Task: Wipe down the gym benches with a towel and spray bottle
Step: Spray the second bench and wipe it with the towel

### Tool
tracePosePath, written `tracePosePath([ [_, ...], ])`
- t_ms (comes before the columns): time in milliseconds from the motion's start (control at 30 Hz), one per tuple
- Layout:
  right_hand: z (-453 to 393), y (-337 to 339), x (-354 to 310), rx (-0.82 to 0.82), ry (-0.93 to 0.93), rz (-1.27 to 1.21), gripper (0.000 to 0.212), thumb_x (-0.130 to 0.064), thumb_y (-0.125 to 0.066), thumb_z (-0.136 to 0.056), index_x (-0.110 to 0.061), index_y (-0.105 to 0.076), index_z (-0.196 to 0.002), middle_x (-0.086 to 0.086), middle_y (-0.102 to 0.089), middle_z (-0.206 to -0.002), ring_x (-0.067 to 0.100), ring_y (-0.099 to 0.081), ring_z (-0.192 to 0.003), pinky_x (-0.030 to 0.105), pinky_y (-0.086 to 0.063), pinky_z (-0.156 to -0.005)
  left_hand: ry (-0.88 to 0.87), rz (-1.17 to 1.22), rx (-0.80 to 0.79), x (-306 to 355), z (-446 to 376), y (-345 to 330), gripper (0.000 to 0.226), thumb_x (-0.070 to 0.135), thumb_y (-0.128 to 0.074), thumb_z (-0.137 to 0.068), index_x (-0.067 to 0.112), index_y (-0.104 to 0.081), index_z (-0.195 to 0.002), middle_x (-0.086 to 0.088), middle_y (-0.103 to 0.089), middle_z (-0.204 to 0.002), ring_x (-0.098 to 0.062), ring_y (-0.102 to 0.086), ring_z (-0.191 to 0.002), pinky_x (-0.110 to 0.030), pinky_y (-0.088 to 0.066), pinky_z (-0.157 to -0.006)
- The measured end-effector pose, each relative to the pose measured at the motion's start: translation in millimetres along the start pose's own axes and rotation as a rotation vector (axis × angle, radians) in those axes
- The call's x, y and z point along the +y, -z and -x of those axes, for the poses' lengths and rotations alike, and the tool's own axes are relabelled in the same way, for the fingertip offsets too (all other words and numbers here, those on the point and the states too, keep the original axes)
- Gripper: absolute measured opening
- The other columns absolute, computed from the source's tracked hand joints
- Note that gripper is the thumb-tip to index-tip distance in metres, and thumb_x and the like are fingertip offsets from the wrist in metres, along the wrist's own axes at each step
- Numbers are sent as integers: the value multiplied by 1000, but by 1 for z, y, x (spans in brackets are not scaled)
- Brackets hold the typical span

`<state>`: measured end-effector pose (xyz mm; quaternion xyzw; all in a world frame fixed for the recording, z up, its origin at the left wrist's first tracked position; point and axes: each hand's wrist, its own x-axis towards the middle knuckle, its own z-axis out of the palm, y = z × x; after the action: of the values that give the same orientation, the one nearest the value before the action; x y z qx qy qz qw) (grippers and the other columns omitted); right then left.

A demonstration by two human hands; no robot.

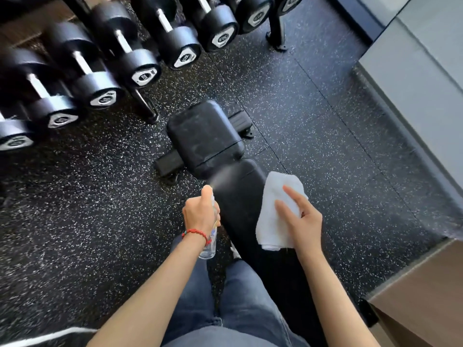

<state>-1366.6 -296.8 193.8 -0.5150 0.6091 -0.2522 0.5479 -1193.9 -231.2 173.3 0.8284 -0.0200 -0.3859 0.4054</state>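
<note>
A black padded gym bench (205, 136) runs from the middle of the view down toward my legs, its seat pad at the far end and the long back pad nearer. My left hand (200, 211) grips a clear spray bottle (209, 246) beside the bench's left edge, and a fine mist leaves the nozzle toward the pad. My right hand (300, 216) holds a folded white towel (275, 211) over the right side of the back pad, two fingers lying straight on top of the cloth.
A rack of black dumbbells (105, 71) lines the upper left, its foot (147, 108) close to the bench. Speckled rubber floor (325, 136) surrounds the bench. A grey wall and ledge (413, 83) rise at the right, a wooden box (421, 296) at the lower right.
</note>
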Motion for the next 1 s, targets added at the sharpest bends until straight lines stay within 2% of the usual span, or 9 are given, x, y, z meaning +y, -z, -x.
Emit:
tracePosePath([
  [167,-22,-42,-19,22,-18,26,37,-11,-71,-78,-38,-61,-102,-23,-60,-93,-6,-54,-87,7,-37,-76,-16,-23,8,23,-52,22,59,47,-43,-75,1,-56,-41,-3,-54,-35,-25,-55,-40,-23,-46,-46],
  [267,-31,-76,-33,48,-21,6,39,-10,-71,-78,-39,-61,-100,-23,-60,-96,-7,-54,-89,-1,-36,-74,-71,-54,35,40,-86,42,65,45,-46,-88,8,-53,-34,2,-52,-32,-7,-50,-30,-11,-37,-39],
  [367,-37,-116,-50,65,-14,-36,38,-7,-71,-78,-36,-61,-101,-22,-61,-99,-13,-52,-92,-5,-35,-75,-100,-76,27,61,-122,63,63,40,-45,-90,7,-53,-36,3,-49,-29,-5,-46,-27,-9,-34,-37],
  [467,-44,-156,-67,75,-10,-57,38,-5,-71,-78,-34,-62,-101,-16,-62,-104,-9,-53,-94,-5,-35,-75,-100,-27,-17,80,-149,83,60,41,-44,-83,6,-51,-34,-1,-48,-30,-12,-46,-28,-18,-39,-39],
  [600,-53,-199,-86,73,-9,-62,39,-7,-71,-77,-42,-62,-92,-10,-63,-108,0,-54,-96,-5,-36,-72,-138,-6,-49,95,-179,103,57,32,-47,-84,7,-49,-32,1,-46,-29,-11,-45,-27,-16,-36,-34],
  [700,-61,-221,-98,59,-9,-62,40,-8,-71,-77,-46,-61,-88,-10,-63,-106,-6,-54,-91,-4,-36,-70,-121,15,-83,101,-196,114,60,41,-47,-82,7,-51,-32,-2,-48,-31,-17,-48,-30,-19,-40,-35],
  [800,-68,-234,-108,50,8,-55,40,-9,-71,-78,-47,-62,-87,-15,-63,-101,-19,-53,-84,-4,-36,-70,-99,48,-105,105,-207,123,64,45,-48,-86,-1,-54,-41,-3,-48,-32,-19,-48,-32,-23,-44,-36],
  [900,-77,-242,-117,19,41,-32,41,-8,-71,-78,-47,-61,-87,-20,-62,-98,-25,-51,-83,-5,-35,-71,-71,105,-102,110,-213,131,65,54,-45,-75,-3,-54,-44,-8,-49,-38,-23,-51,-40,-31,-49,-45],
  [1000,-88,-252,-127,-45,78,-16,41,-8,-71,-78,-47,-62,-86,-26,-61,-98,-23,-52,-86,-5,-35,-72,-85,112,-86,112,-215,141,68,56,-41,-72,-5,-54,-46,-11,-53,-41,-26,-54,-45,-35,-49,-55],
])
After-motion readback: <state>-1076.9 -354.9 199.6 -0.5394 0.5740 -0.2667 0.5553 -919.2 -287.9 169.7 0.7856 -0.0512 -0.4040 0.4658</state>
